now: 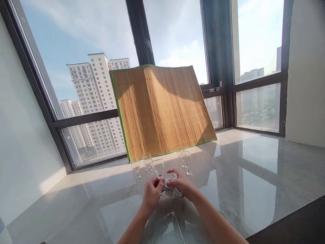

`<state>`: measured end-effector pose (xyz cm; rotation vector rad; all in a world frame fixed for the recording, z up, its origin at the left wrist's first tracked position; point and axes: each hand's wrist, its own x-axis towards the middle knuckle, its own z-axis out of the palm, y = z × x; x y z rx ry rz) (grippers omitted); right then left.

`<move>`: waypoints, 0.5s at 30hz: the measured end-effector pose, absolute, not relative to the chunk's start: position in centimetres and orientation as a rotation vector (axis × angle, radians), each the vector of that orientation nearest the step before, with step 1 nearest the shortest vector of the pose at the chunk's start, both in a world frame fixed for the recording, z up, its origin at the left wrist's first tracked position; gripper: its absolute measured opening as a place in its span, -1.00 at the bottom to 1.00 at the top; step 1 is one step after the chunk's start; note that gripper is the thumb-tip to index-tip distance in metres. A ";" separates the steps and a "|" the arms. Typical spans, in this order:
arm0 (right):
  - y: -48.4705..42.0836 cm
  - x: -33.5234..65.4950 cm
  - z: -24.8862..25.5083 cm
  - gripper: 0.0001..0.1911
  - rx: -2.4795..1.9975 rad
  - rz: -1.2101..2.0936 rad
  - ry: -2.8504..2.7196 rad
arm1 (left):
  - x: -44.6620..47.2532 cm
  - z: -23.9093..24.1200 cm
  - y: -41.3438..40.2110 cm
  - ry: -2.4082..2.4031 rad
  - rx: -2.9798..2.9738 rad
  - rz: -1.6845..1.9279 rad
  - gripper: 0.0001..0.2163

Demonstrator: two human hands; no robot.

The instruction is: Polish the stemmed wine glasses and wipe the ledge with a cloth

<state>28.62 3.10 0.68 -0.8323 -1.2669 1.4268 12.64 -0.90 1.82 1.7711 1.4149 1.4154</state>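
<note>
My left hand point(151, 193) is closed on a small glass point(158, 168). I think my fingers pinch its stem, just under the bowl, but that spot is tiny and hard to see. The bowl sticks up above my fingers. My right hand point(182, 183) is closed on a grey cloth point(172, 178). The cloth sits right beside the glass, between my two hands, and I think it touches the glass low down.

The glass looks thin and light. I think it would break easily. It is smooth too, so it could slip. The stem seems the best place to hold it, with a soft squeeze and not a hard one. The cloth is soft and floppy. It bunches up in my fingers and hangs down under my hand.

Four other glasses point(148, 162) stand on the shiny table point(260, 175), two just past my left hand and two just past my right hand. A mat point(162, 107) leans on the window, well behind them.
</note>
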 end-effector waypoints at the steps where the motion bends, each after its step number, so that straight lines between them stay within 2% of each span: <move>1: 3.1 28.7 0.8 -0.51 -0.820 1.435 -1.230 | 12.5 1.7 -0.8 1.447 1.772 1.426 -0.57; 4: 3.2 29.0 1.4 -0.47 -0.743 1.458 -1.081 | 12.0 1.4 -0.4 1.525 1.786 1.431 -0.58; 8: 2.6 29.8 2.7 -0.30 -0.511 1.537 -0.902 | 11.7 0.7 0.0 1.592 1.820 1.299 -0.61; 12: 1.6 30.5 3.9 -0.28 -0.278 1.645 -0.904 | 12.3 -0.2 0.2 1.587 1.866 1.189 -0.70; 15: 1.4 30.5 3.9 -0.21 -0.272 1.705 -0.913 | 12.6 -0.8 0.5 1.543 1.883 1.183 -0.71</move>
